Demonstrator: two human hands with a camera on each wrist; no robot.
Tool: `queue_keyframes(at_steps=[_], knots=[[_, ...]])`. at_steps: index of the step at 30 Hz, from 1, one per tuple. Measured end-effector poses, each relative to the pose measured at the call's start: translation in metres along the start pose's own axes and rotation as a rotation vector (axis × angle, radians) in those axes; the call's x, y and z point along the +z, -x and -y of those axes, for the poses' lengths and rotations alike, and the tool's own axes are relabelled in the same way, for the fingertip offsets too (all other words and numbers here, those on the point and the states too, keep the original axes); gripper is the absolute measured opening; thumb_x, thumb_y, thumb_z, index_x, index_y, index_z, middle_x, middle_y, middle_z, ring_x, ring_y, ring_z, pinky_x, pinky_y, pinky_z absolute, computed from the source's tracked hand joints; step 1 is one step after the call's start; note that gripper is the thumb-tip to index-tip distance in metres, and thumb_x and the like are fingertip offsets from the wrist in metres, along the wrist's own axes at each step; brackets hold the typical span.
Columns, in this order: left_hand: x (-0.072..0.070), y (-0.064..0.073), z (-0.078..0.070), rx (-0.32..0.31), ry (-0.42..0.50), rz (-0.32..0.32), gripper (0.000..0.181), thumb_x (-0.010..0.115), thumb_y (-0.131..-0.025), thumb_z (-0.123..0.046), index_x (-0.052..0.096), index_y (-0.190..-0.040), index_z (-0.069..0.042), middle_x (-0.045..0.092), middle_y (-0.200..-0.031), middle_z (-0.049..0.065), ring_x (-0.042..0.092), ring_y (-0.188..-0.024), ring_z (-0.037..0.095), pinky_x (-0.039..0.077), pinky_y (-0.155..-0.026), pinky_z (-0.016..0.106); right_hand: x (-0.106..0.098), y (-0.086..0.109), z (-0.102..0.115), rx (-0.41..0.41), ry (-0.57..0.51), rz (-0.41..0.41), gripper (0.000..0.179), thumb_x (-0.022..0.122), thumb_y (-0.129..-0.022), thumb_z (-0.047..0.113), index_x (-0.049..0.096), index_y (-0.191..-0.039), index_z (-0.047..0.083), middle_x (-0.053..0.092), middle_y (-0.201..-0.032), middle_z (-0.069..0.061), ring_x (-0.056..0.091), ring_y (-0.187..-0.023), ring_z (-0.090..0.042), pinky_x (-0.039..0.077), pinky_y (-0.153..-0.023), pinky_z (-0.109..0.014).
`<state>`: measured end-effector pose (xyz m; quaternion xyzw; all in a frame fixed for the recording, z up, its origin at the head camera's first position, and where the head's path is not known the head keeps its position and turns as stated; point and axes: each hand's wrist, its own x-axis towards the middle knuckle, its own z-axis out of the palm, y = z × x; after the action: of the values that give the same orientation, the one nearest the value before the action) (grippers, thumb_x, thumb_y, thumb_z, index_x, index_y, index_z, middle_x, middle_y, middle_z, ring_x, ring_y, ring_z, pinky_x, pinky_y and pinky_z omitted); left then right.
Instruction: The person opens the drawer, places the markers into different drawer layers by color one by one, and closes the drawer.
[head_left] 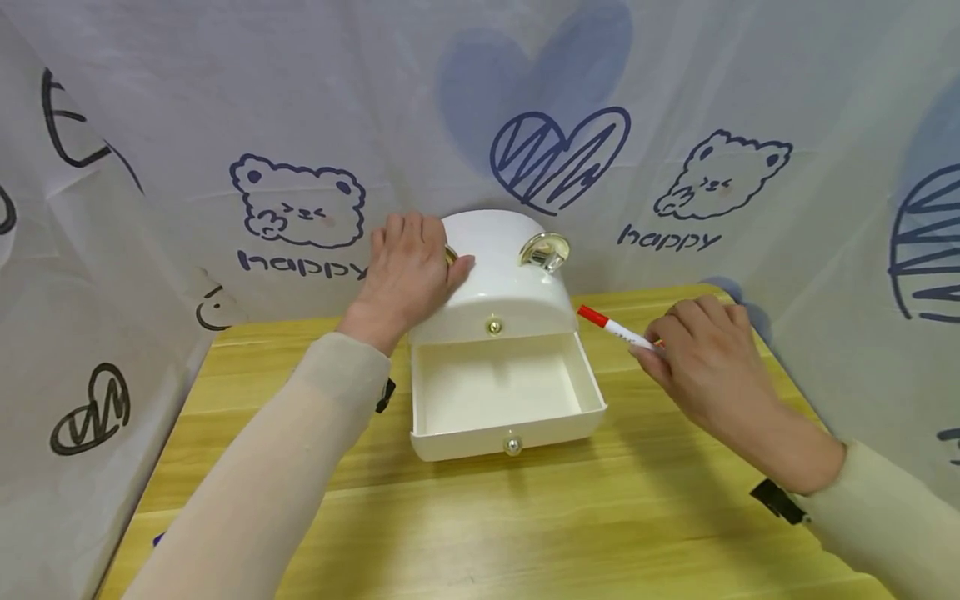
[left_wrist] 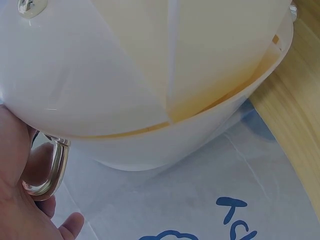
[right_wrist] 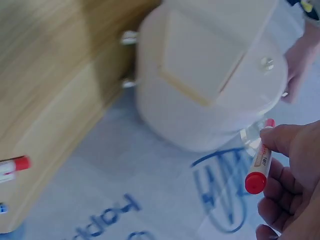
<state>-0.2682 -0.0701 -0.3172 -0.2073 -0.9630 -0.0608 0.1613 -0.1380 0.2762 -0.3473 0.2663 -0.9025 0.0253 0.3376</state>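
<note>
In the head view a white storage box [head_left: 504,275] with a rounded top and gold ring ears stands at the back of the table. Its lower drawer [head_left: 510,429] is pulled out towards me. My left hand [head_left: 408,267] is at the left side of the box, and in the left wrist view its fingers hook round the gold ring ear [left_wrist: 59,170]. Right of the box, my right hand [head_left: 705,358] pinches a white marker [head_left: 626,333] with a red cap. The right wrist view shows that marker [right_wrist: 262,160] between thumb and fingers.
The wooden table [head_left: 517,533] ends at a white cloth [head_left: 420,92] printed with bears and hearts. Another red-capped marker [right_wrist: 15,166] lies on the table in the right wrist view. A small blue object [head_left: 157,540] shows beside my left sleeve.
</note>
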Motion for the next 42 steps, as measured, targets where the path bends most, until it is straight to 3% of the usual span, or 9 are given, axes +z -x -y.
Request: queue_keyframes(at_steps=[4,13,19,29,42], knots=[[-0.001,0.0,-0.002,-0.003,-0.009,0.01,0.049,0.051,-0.107,-0.054,0.038,-0.099,-0.007,0.037,-0.097,0.011,0.033,-0.095,0.032,0.028,-0.086,0.044,0.001,-0.019,0.019,-0.008,-0.04,0.068,0.025,0.079,-0.091,0.025,0.068,-0.093,0.002,0.065,-0.093,-0.015,0.056,-0.092,-0.039,0.04,-0.077,-0.051],[-0.002,-0.002,-0.001,-0.016,-0.01,0.02,0.049,0.05,-0.107,-0.054,0.04,-0.101,-0.007,0.039,-0.098,0.011,0.034,-0.096,0.032,0.029,-0.088,0.046,0.031,-0.051,0.073,-0.061,-0.137,0.156,0.027,0.08,-0.095,0.032,0.069,-0.093,0.007,0.062,-0.092,-0.008,0.055,-0.092,-0.031,0.041,-0.078,-0.042],[0.0,-0.002,-0.001,-0.01,-0.005,0.003,0.048,0.053,-0.107,-0.052,0.042,-0.101,-0.006,0.04,-0.099,0.012,0.035,-0.097,0.033,0.03,-0.086,0.046,0.053,-0.057,0.1,-0.095,-0.105,0.201,0.028,0.079,-0.095,0.035,0.069,-0.089,0.01,0.062,-0.09,-0.005,0.054,-0.093,-0.028,0.042,-0.078,-0.041],[-0.001,-0.002,-0.002,-0.008,-0.01,0.001,0.049,0.052,-0.107,-0.053,0.043,-0.102,-0.004,0.04,-0.1,0.013,0.036,-0.097,0.034,0.03,-0.086,0.046,0.071,-0.054,0.11,-0.106,-0.076,0.214,0.03,0.08,-0.095,0.036,0.067,-0.087,0.011,0.06,-0.088,-0.004,0.051,-0.087,-0.026,0.039,-0.075,-0.038],[-0.001,-0.001,-0.002,-0.01,0.003,-0.007,0.048,0.052,-0.107,-0.053,0.042,-0.101,-0.006,0.04,-0.099,0.012,0.035,-0.096,0.033,0.03,-0.087,0.046,0.073,-0.053,0.11,-0.12,-0.055,0.234,0.031,0.08,-0.094,0.037,0.067,-0.085,0.011,0.061,-0.087,-0.004,0.052,-0.086,-0.025,0.038,-0.075,-0.037]])
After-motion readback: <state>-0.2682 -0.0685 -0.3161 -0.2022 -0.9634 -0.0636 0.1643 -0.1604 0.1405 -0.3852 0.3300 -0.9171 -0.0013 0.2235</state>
